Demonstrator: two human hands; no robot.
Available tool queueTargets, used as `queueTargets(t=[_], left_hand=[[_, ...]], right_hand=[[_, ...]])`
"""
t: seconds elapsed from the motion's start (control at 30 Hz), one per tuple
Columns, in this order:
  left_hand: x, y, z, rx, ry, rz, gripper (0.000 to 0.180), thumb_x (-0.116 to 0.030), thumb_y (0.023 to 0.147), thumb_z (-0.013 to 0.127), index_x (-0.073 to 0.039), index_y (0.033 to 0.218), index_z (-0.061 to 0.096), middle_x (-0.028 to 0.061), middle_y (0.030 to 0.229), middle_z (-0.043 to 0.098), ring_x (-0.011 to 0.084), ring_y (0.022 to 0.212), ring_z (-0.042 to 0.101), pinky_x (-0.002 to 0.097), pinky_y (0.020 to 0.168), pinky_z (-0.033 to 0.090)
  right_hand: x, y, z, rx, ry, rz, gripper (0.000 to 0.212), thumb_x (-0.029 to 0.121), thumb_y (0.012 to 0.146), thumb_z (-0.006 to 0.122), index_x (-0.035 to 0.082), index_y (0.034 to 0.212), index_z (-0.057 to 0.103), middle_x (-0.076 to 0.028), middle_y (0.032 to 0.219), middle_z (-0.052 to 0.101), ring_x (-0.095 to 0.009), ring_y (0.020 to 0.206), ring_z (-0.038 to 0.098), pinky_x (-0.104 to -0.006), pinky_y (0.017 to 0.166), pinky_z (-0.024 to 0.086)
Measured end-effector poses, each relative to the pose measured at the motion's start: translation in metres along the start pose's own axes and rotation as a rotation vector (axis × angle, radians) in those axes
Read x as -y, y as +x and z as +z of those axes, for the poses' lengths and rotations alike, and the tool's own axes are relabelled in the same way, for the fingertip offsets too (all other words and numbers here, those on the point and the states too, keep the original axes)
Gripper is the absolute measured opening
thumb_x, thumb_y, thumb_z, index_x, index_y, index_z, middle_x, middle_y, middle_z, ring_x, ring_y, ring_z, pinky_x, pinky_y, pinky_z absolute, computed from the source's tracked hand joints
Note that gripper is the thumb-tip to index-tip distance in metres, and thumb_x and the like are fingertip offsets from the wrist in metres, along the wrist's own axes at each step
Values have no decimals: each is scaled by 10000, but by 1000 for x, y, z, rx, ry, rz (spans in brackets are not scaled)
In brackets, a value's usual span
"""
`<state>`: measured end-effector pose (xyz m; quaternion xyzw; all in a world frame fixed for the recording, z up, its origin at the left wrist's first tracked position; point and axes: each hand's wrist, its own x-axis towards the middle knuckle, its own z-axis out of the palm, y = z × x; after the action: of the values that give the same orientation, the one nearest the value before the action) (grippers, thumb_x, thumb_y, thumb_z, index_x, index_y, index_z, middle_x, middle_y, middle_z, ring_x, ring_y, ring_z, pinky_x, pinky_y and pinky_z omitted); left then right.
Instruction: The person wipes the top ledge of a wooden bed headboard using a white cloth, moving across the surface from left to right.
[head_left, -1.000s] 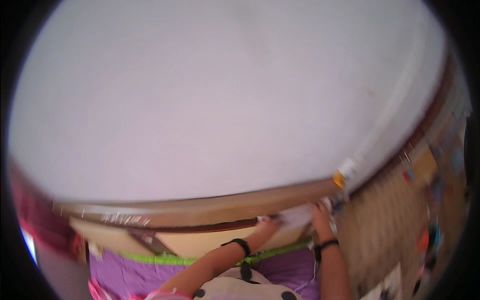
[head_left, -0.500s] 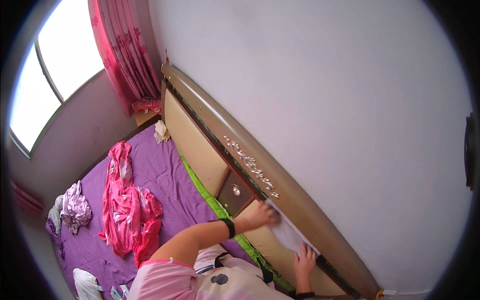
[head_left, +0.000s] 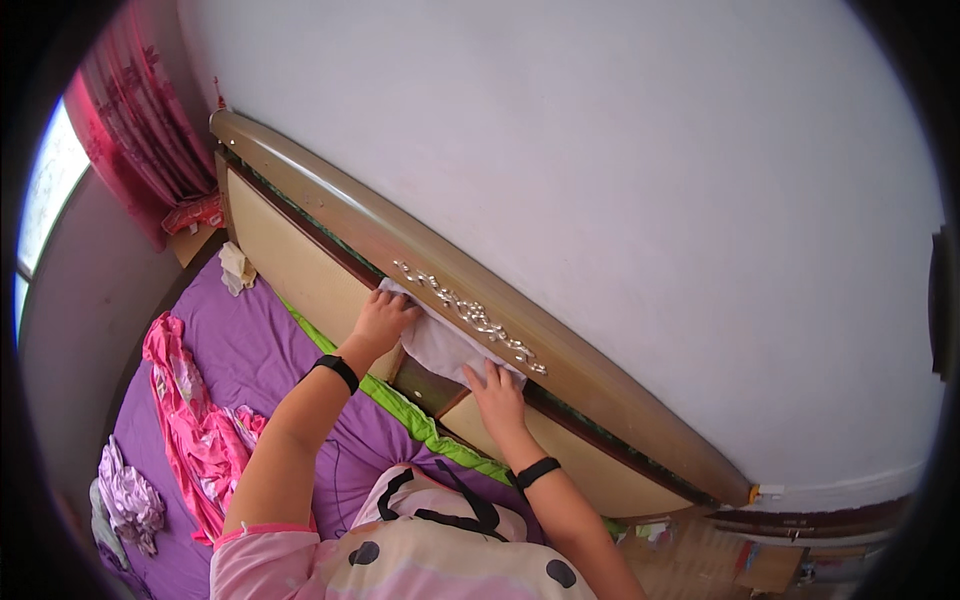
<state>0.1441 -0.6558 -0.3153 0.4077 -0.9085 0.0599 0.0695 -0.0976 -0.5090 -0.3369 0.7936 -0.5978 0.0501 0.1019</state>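
1. Count: two hands, one white cloth, one headboard, one bed with a purple sheet, two black wristbands, one per wrist.
2. Left hand (head_left: pixel 382 318) lies on the upper-left end of the white cloth (head_left: pixel 440 345), fingers curled over its edge and pressing it against the headboard (head_left: pixel 330 215). Whether it pinches the cloth or only presses it, cannot tell.
3. Right hand (head_left: pixel 497 392) lies flat on the lower-right end of the same cloth, fingers spread, palm down, pushing it onto the board.
4. Cloth sits between the two hands, stretched along the headboard just under the silver carved ornament (head_left: pixel 470 313) and touching the wooden rail. Its middle part shows bare between the hands.
5. Cloth covers the dark centre panel between the two beige padded panels (head_left: pixel 290 260) of the headboard.
6. Green strip (head_left: pixel 400 410) runs along the foot of the headboard, below the hands, at the edge of the purple sheet (head_left: pixel 240 340).
7. On the sheet, well apart from the hands: one pink garment (head_left: pixel 185 410), one pale lilac garment (head_left: pixel 125 495), one small white bundle (head_left: pixel 236 268) near the headboard's left end.
8. Pink curtain (head_left: pixel 130 130) hangs beside the window at upper left; plain white wall (head_left: pixel 620 170) sits above the headboard.
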Motion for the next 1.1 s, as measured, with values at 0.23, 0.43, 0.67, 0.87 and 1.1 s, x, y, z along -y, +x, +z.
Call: queueTargets(t=[0.23,0.43,0.67,0.87,1.1], left_hand=[[-41,-4,-2,40,-94,-95,350,-164,721,619,-223,1064,658,42,1040,595,267,1062,538,418,962,378],[-159,11,-10,90,-181,69,299,-173,754,587,-200,1042,661,70,1012,586,305,995,546,442,873,441],[-338,35,11,26,-249,378,268,-197,828,541,-244,1062,662,60,1034,602,302,984,545,471,807,457],[-469,52,15,-50,-307,542,157,-204,775,560,-164,878,671,75,919,637,295,870,585,464,675,494],[-479,37,21,-188,-342,515,125,-213,755,587,-181,851,660,37,936,609,273,915,569,441,760,489]], right_hand=[[-11,-24,-15,84,-24,112,443,136,829,523,263,1253,545,-108,1203,545,-294,1036,545,-382,759,536],[-88,-138,-22,81,4,240,443,156,790,569,261,1220,557,-79,1208,556,-297,1040,547,-408,797,517],[-189,-288,-58,91,10,472,327,146,835,499,237,1135,592,-86,1171,580,-325,1051,549,-436,834,497],[-257,-384,-78,139,35,651,447,16,711,607,203,1116,582,-99,1159,569,-340,1067,527,-439,878,462],[-255,-383,-95,154,113,611,447,26,690,633,173,1110,586,-99,1120,566,-341,1039,524,-425,869,454]])
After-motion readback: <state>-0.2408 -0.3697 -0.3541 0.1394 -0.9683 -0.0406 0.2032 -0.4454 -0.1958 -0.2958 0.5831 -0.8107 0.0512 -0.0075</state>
